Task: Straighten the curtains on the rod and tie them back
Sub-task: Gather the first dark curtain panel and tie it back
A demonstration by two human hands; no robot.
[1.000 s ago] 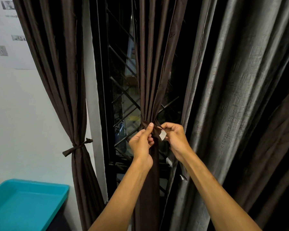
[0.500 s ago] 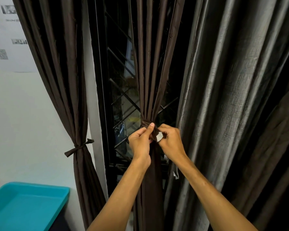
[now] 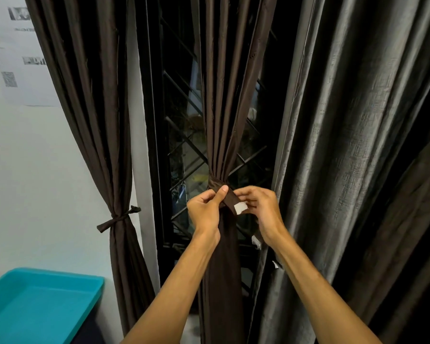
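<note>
Two hands meet at the gathered waist of the middle brown curtain [image 3: 224, 108], which hangs before the window grille [image 3: 184, 150]. The left hand [image 3: 204, 212] pinches the tie-back band [image 3: 215, 182] under its thumb. The right hand [image 3: 263, 209] curls round the band's end at the white patch [image 3: 240, 208]. The cloth looks soft, light and likely slippery, so the band is best gripped at its ends.

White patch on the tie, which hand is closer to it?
Right. The right hand pinches the tie right beside the white patch. The left hand is further left, thumb pressing the tie against the curtain.
</note>
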